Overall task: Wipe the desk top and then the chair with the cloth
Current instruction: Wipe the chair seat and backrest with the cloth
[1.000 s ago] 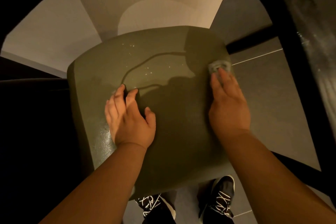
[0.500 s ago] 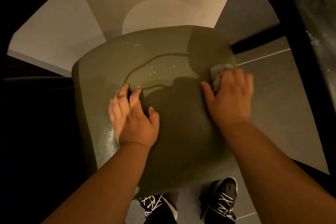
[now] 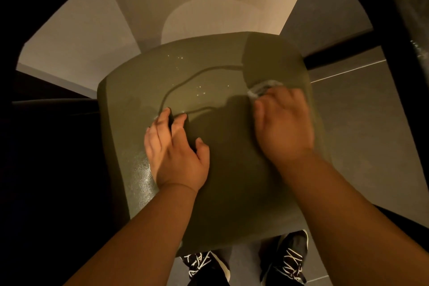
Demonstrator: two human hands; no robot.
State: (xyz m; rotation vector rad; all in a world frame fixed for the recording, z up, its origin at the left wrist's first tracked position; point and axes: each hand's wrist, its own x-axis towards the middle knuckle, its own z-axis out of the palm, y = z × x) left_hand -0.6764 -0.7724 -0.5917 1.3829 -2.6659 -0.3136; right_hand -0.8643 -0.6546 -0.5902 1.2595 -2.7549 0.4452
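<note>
An olive-green padded chair seat (image 3: 209, 72) fills the middle of the view, seen from above. My left hand (image 3: 176, 153) rests flat on the seat's left half, fingers straight and pointing away from me. My right hand (image 3: 284, 125) lies on the seat's right side with its fingers curled over a small pale cloth (image 3: 260, 89). Only a crumpled bit of the cloth shows beyond the fingertips. Small bright specks (image 3: 199, 90) glint on the seat's middle and far part.
A dark desk edge and black frame (image 3: 394, 30) run down the right side. A black bar (image 3: 336, 51) crosses behind the seat's right corner. Grey floor tiles (image 3: 362, 123) lie to the right, and my black shoes (image 3: 287, 260) stand below the seat's near edge.
My right hand has turned and curled over the cloth, drawing it from the seat's right edge inward to the left. My left hand stays pressed in place.
</note>
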